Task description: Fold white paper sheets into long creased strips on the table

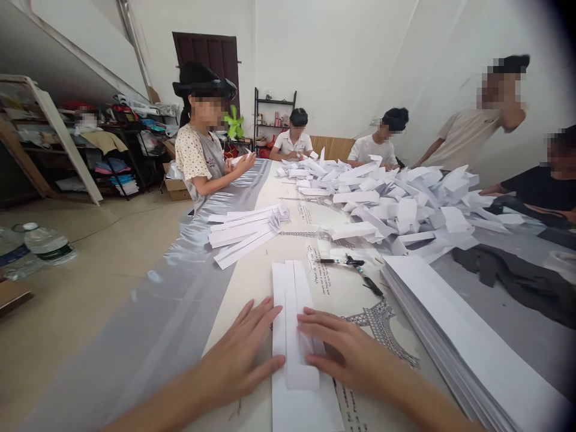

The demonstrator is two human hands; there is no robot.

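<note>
A long white paper strip (292,288) lies lengthwise on the table in front of me, its two long edges folded in toward the middle. My left hand (240,354) lies flat beside its left edge, fingers stretched out and touching the paper. My right hand (342,348) presses flat on the folded right flap, fingers spread. Neither hand grips anything.
A thick stack of white sheets (454,336) lies to my right. Two pens (344,262) lie beyond the strip. Folded strips (245,231) and a big heap of folded paper (396,204) cover the table farther off. Several people sit or stand around it. Water bottles (45,245) lie on the floor at left.
</note>
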